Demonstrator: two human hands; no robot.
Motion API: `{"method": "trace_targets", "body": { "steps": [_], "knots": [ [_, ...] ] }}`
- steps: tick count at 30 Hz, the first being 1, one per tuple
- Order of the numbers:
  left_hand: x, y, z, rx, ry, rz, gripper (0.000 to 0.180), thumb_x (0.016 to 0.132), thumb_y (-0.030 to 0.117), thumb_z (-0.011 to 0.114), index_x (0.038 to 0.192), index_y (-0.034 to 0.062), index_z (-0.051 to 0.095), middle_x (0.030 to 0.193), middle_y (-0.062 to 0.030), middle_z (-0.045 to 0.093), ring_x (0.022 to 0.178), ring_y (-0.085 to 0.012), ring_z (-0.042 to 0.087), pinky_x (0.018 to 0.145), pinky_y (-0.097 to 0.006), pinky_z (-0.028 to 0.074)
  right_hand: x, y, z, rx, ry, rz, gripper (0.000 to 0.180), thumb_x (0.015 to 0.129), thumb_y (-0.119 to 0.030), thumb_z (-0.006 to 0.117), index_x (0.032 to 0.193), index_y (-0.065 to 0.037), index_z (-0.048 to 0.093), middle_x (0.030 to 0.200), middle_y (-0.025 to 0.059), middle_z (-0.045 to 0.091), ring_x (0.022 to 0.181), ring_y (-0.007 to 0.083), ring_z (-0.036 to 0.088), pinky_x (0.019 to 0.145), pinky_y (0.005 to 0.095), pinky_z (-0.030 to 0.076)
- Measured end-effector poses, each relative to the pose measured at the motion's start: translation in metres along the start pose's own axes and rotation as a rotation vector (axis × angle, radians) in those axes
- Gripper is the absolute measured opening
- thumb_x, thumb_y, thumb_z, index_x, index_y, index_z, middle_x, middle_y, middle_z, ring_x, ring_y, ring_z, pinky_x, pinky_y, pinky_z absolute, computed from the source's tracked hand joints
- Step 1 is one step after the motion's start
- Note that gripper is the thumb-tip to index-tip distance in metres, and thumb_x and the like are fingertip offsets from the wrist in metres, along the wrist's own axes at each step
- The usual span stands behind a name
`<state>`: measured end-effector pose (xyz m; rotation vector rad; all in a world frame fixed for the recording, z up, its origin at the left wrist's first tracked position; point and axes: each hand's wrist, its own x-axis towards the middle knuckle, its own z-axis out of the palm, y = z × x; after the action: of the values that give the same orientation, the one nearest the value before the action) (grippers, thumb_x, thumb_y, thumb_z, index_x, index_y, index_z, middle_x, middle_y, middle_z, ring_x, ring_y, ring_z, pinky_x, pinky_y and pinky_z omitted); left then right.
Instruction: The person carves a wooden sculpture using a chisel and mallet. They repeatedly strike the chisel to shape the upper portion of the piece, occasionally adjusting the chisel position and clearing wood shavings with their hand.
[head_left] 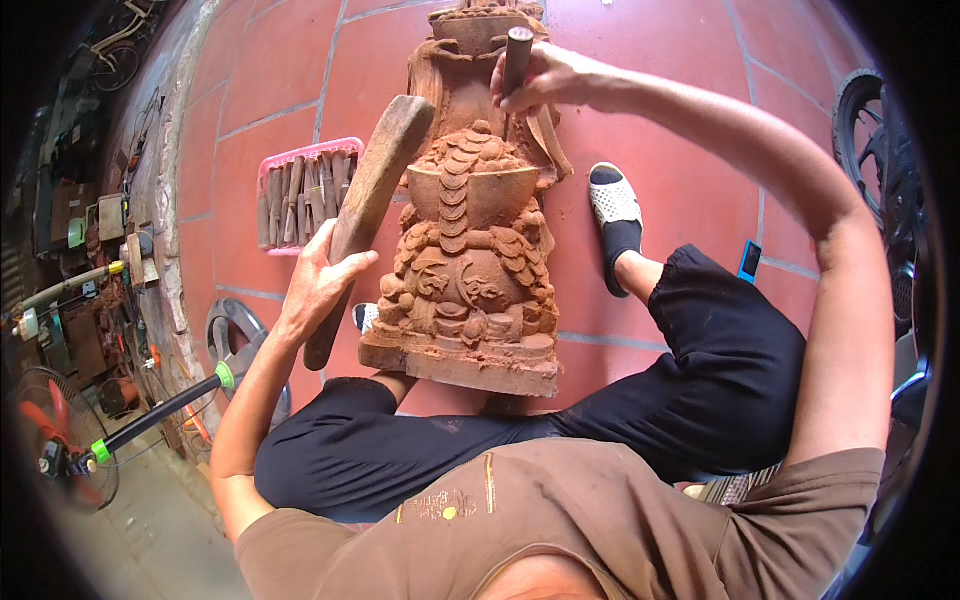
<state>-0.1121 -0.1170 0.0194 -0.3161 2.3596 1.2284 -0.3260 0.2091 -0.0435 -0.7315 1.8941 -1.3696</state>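
A reddish carved wooden figure lies on the tiled floor between my legs, its base toward me. My left hand grips the lower end of a long wooden mallet, which slants up beside the carving's left side. My right hand reaches to the far end of the carving and holds a dark-handled chisel upright against it.
A pink tray of several wooden-handled chisels sits on the red floor tiles left of the carving. A fan and tool clutter line the left wall. A tyre stands at the right. A small blue object lies by my right knee.
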Motion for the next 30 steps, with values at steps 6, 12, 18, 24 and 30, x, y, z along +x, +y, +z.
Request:
{"method": "trace_targets", "body": {
  "steps": [6, 12, 18, 24, 30],
  "knots": [
    [-0.002, 0.041, -0.002, 0.077, -0.004, 0.073, 0.048, 0.084, 0.019, 0.07, 0.124, -0.0003, 0.053, 0.105, -0.0063, 0.061, 0.095, -0.0128, 0.055, 0.086, -0.029, 0.045, 0.007, 0.032, 0.032, 0.244, 0.157, -0.108, 0.023, 0.083, -0.017, 0.072, 0.1, -0.004, 0.063, 0.086, 0.0057, 0.066, 0.081, 0.0118, 0.064, 0.072, 0.0274, 0.055],
    [0.003, 0.053, 0.014, -0.004, 0.006, 0.097, 0.046, 0.083, 0.015, 0.071, 0.123, 0.0001, 0.054, 0.108, -0.0059, 0.062, 0.099, -0.0114, 0.056, 0.09, -0.028, 0.044, 0.01, 0.029, 0.035, 0.139, 0.151, -0.179, 0.026, 0.086, -0.024, 0.07, 0.103, -0.005, 0.063, 0.087, 0.004, 0.066, 0.079, 0.0113, 0.063, 0.072, 0.0292, 0.055],
    [0.014, 0.06, 0.016, -0.066, 0.012, 0.112, 0.043, 0.083, 0.014, 0.071, 0.121, 0.0005, 0.055, 0.107, -0.0053, 0.062, 0.099, -0.0108, 0.056, 0.089, -0.027, 0.045, 0.005, 0.024, 0.031, 0.157, 0.233, -0.095, 0.023, 0.091, -0.02, 0.066, 0.107, -0.005, 0.061, 0.087, 0.0053, 0.064, 0.077, 0.0114, 0.065, 0.073, 0.0288, 0.057],
    [0.019, 0.058, 0.014, -0.04, 0.018, 0.143, 0.041, 0.084, 0.013, 0.071, 0.12, 0.0004, 0.056, 0.103, -0.0043, 0.063, 0.095, -0.0103, 0.056, 0.086, -0.027, 0.046, -0.001, 0.043, 0.039, 0.322, 0.269, -0.241, 0.029, 0.092, -0.013, 0.064, 0.118, -0.004, 0.054, 0.096, 0.0081, 0.064, 0.082, 0.015, 0.068, 0.078, 0.0304, 0.058],
    [0.02, 0.065, 0.01, -0.016, 0.055, 0.163, 0.042, 0.083, 0.013, 0.071, 0.12, 0.0009, 0.056, 0.101, -0.0035, 0.062, 0.09, -0.0099, 0.057, 0.082, -0.026, 0.047, -0.002, 0.038, 0.042, -0.013, 0.314, -0.231, 0.032, 0.089, -0.011, 0.067, 0.118, -0.005, 0.053, 0.1, 0.0106, 0.065, 0.087, 0.0184, 0.069, 0.079, 0.0324, 0.057]
  ]
}}
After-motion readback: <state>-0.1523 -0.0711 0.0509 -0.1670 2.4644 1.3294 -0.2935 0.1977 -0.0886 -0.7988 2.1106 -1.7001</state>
